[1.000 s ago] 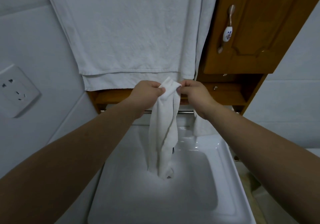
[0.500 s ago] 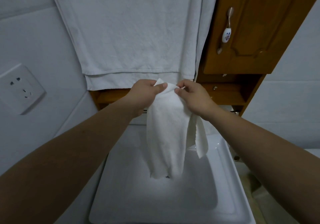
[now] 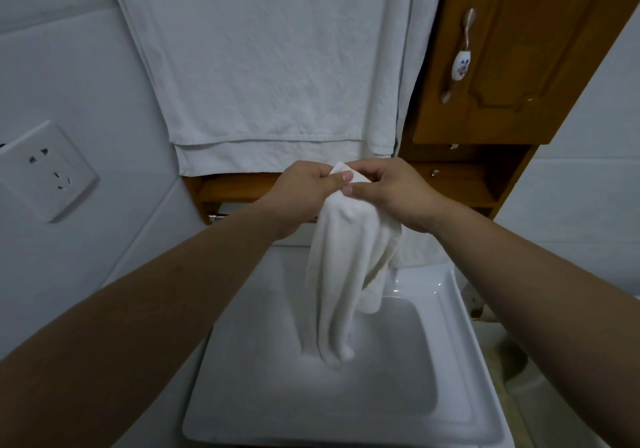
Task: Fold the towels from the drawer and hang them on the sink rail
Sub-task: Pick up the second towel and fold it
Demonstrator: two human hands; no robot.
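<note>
I hold the small towel (image 3: 343,274) by its top corner with both hands. My left hand (image 3: 308,188) curls its thumb and fingers over it from one side, and my right hand (image 3: 391,191) pinches it from the other, the two hands almost touching. From my fingers the towel hangs straight down, long axis upright, bunched in loose folds, its lower end over the sink (image 3: 460,343) below my wrists. The rail (image 3: 216,217) runs crosswise just beyond and under my knuckles, mostly hidden by them; only its end shows out past my left hand. So the towel hangs at right angles to the rail and on my side of it. Both hands are equally near, so I judge they should part along the top edge to spread the towel before folding
</note>
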